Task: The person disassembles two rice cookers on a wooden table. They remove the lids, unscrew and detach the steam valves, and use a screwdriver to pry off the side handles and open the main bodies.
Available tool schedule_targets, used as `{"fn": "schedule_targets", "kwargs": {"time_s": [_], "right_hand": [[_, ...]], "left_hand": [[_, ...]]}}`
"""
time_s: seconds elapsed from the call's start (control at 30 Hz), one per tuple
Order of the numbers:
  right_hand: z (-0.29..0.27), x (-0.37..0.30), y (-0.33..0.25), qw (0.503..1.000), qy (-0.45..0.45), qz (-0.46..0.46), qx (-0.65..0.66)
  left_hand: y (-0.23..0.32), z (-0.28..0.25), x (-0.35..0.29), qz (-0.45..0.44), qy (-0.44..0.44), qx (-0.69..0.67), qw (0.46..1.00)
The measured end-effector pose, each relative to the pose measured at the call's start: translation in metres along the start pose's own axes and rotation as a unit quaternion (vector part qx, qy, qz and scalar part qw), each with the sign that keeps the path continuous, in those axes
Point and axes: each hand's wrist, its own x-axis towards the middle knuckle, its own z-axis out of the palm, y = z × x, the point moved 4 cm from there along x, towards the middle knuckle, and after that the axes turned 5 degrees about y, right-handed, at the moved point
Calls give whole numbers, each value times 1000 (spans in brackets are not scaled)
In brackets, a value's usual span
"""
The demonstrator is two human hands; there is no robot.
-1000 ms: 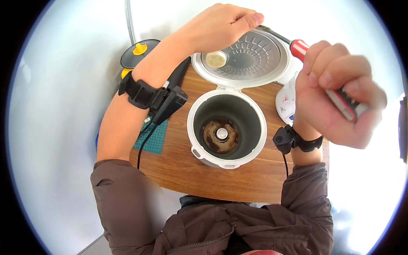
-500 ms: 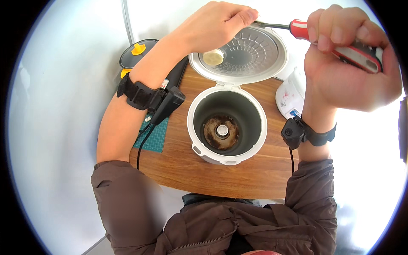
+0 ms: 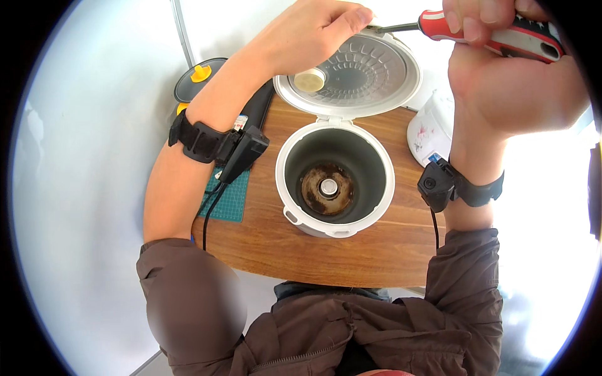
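A white rice cooker (image 3: 335, 229) stands with its lid tipped back, showing a grey inside wall and a brown-stained heating plate (image 3: 312, 191). At the top edge of the raised lid (image 3: 385, 72), my left hand (image 3: 307, 34) is closed on the rim, its thumb at the edge and its other fingers mostly hidden. My right hand (image 3: 517, 81) is wrapped round the red, black and white handle of a screwdriver (image 3: 434, 25). The shaft points left, its tip at the lid's rim beside my left thumb. A round cream cap (image 3: 310, 79) sits on the lid's inner face.
The cooker stands on a wooden table (image 3: 263, 250). A green cutting mat (image 3: 232, 203) and a dark lid with yellow knob (image 3: 200, 73) are to the left. On the right is a white, flower-patterned container (image 3: 433, 128). Cables hang from black wrist devices (image 3: 436, 182).
Both hands have shifted slightly upward in view, and the screwdriver handle has moved up and a little left. The lid appears slightly further left. Both holds stay the same.
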Motion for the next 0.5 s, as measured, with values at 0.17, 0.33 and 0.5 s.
{"fn": "schedule_targets", "kwargs": {"time_s": [0.17, 0.33, 0.5], "right_hand": [[-2, 4, 2, 1000, 12, -1, -6], [-4, 7, 3, 1000, 20, -2, -16], [-6, 12, 4, 999, 28, -3, -22]], "left_hand": [[-4, 0, 0, -12, -3, 12, 1000], [-3, 3, 0, -22, 2, -24, 999], [-2, 2, 0, -19, -22, -7, 1000]]}}
